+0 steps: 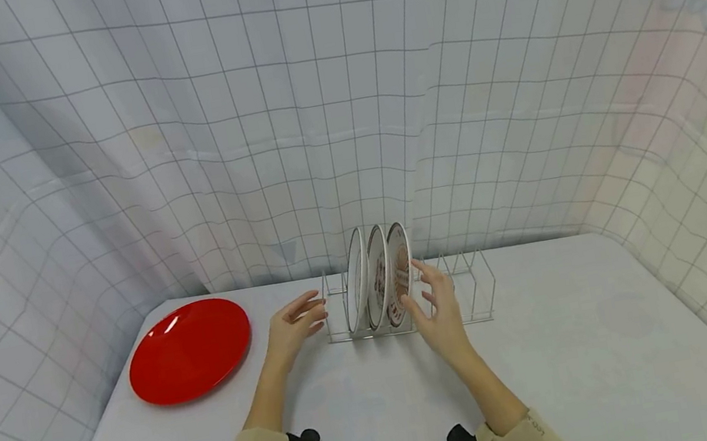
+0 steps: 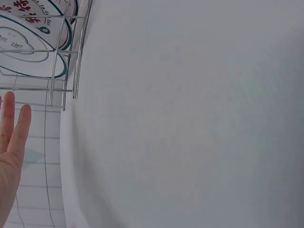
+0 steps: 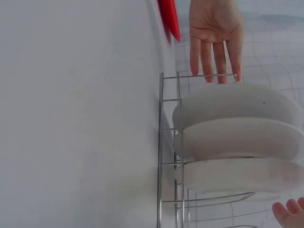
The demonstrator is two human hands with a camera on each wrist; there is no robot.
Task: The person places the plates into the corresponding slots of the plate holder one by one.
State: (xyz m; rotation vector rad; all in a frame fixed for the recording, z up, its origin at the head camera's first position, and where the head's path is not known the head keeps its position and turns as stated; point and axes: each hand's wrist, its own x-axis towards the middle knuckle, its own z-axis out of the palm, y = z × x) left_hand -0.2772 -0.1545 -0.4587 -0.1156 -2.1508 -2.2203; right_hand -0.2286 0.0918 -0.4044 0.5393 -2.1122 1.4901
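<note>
At far left, a glossy red rounded plate (image 1: 189, 352) lies flat on the white table (image 1: 373, 420), its face upward; to its right my left hand (image 1: 294, 324) grips nothing, its fingers reaching loosely toward the left end of a silver wire plate rack (image 1: 462, 323); they lie just beside the end wires, and I cannot tell whether they touch.

The rack's long axis runs left to right; within its left and middle slots, three plates stand on edge across it, their flat broad sides running front to back; the left white plate with a dark green rim (image 1: 354, 283), the middle white plate with a red print (image 1: 378, 283) and the right white plate with a reddish pattern (image 1: 399, 271) all turn their faces left and their plain backs right, with a slight tilt.

Beside the right plate, my right hand (image 1: 440, 315) is loosened, thumb and fingers spread apart and near the rim, clenched on nothing; bare wire slots continue to the right.
</note>
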